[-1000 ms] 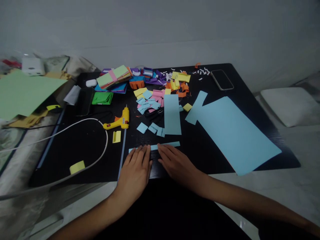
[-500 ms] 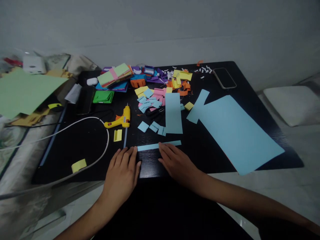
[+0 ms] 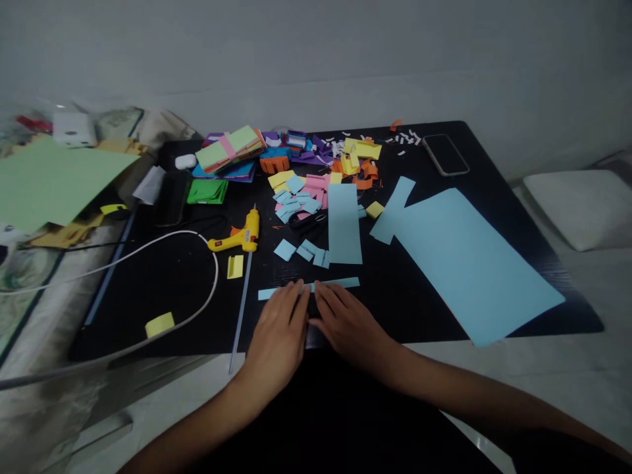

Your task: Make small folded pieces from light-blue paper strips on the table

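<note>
A narrow light-blue paper strip (image 3: 349,283) lies across the black table near its front edge. My left hand (image 3: 280,326) rests on the strip's middle with its fingers stretched out. Close beside it, my right hand (image 3: 349,324) also lies with extended fingers on the strip, thumb toward the left hand. Both ends of the strip show; part of its middle is under my fingertips. Beyond it are small folded light-blue paper pieces (image 3: 285,250) and a wider blue strip (image 3: 345,224).
A yellow glue gun (image 3: 241,236) with a long glue stick (image 3: 240,309) lies left of my hands, near a looping white cable (image 3: 217,270). A large blue sheet (image 3: 474,263) overhangs the front edge. A phone (image 3: 446,155) and colored paper bundles (image 3: 231,150) lie farther back.
My left hand has slid right along the strip, from its left end to close beside my right hand. The strip's left end now shows. My right hand stays nearly in place.
</note>
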Tool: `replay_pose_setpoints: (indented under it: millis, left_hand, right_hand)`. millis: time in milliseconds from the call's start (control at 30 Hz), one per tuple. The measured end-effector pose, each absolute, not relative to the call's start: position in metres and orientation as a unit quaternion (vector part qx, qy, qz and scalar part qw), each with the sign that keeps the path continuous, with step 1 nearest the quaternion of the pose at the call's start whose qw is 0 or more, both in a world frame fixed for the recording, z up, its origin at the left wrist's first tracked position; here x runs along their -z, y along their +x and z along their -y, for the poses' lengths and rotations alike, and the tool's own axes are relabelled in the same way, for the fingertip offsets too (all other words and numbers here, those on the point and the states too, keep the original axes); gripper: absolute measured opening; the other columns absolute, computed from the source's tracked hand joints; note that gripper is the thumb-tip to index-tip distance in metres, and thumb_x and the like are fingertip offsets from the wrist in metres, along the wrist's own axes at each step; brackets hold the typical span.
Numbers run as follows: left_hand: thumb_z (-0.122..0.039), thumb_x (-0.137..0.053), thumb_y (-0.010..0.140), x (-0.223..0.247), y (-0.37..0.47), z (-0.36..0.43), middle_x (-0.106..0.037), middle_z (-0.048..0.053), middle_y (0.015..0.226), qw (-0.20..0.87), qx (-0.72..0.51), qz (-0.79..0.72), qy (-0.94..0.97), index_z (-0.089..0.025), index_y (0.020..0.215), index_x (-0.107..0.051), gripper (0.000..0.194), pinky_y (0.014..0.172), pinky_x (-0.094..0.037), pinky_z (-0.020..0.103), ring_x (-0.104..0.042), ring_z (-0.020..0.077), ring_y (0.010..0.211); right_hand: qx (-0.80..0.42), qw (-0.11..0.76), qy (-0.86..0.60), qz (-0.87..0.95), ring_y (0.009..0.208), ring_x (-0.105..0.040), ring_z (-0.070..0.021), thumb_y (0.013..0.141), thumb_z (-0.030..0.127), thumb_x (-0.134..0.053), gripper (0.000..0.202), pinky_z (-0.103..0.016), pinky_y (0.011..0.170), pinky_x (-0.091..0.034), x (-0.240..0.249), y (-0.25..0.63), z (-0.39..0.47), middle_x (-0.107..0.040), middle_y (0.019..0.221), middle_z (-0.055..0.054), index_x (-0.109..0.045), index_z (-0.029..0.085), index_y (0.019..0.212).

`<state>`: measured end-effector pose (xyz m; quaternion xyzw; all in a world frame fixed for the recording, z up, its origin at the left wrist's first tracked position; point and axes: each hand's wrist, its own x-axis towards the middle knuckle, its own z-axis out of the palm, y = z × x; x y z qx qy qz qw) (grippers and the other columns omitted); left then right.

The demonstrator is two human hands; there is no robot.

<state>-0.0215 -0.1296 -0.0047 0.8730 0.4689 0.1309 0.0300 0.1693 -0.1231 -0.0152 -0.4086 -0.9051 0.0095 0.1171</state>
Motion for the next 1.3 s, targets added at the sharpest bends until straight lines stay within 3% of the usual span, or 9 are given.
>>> replay_pose_setpoints:
  millis: [133, 300, 467, 633, 1300]
  left_hand:
    - [-0.011, -0.045, 0.100, 0.017, -0.015, 0.135, -0.057, 0.017, 0.153, 0.071, -0.134, -0.477, 0.866, -0.007, 0.150, -0.050, 0.050, 0.120, -0.047, 0.053, -0.052, 0.0317, 0.145]
    - [-0.019, -0.048, 0.103, 0.016, -0.018, 0.136, -0.058, 0.016, 0.154, 0.081, -0.145, -0.488, 0.857, -0.009, 0.150, -0.052, 0.048, 0.120, -0.048, 0.053, -0.053, 0.0306, 0.144]
    - [-0.021, -0.048, 0.104, 0.015, -0.017, 0.134, -0.059, 0.015, 0.153, 0.071, -0.140, -0.490, 0.858, -0.010, 0.150, -0.051, 0.047, 0.119, -0.049, 0.054, -0.055, 0.0311, 0.143]
    - [-0.027, -0.052, 0.104, 0.016, -0.013, 0.134, -0.061, 0.017, 0.150, 0.062, -0.141, -0.492, 0.857, -0.009, 0.148, -0.053, 0.048, 0.118, -0.048, 0.055, -0.055, 0.0337, 0.142]
    - [-0.040, -0.051, 0.105, 0.011, -0.021, 0.137, -0.062, 0.019, 0.147, 0.049, -0.115, -0.514, 0.849, -0.009, 0.155, -0.042, 0.060, 0.115, -0.050, 0.053, -0.057, 0.0351, 0.138]
  right_hand:
    - [-0.013, 0.141, -0.407, 0.903, 0.129, -0.062, -0.0321, 0.105, 0.016, -0.049, 0.039, -0.045, 0.113, -0.053, 0.016, 0.172, 0.123, -0.066, 0.140, -0.023, -0.062, -0.001, 0.138]
    - [-0.072, 0.170, -0.459, 0.869, 0.128, -0.061, -0.0295, 0.107, 0.024, -0.050, 0.041, -0.043, 0.107, -0.057, 0.012, 0.178, 0.127, -0.066, 0.143, -0.016, -0.062, 0.004, 0.141]
    - [-0.056, 0.195, -0.520, 0.830, 0.118, -0.062, -0.0303, 0.106, 0.028, -0.053, 0.037, -0.047, 0.101, -0.057, 0.010, 0.193, 0.135, -0.068, 0.143, -0.009, -0.067, 0.011, 0.137]
    - [-0.027, 0.179, -0.567, 0.804, 0.115, -0.059, -0.0332, 0.105, 0.026, -0.057, 0.036, -0.050, 0.092, -0.056, 0.010, 0.214, 0.139, -0.071, 0.139, -0.006, -0.068, 0.015, 0.138]
    - [-0.017, 0.206, -0.578, 0.790, 0.118, -0.059, -0.0360, 0.104, 0.024, -0.058, 0.035, -0.053, 0.089, -0.055, 0.016, 0.222, 0.142, -0.072, 0.137, -0.004, -0.067, 0.019, 0.138]
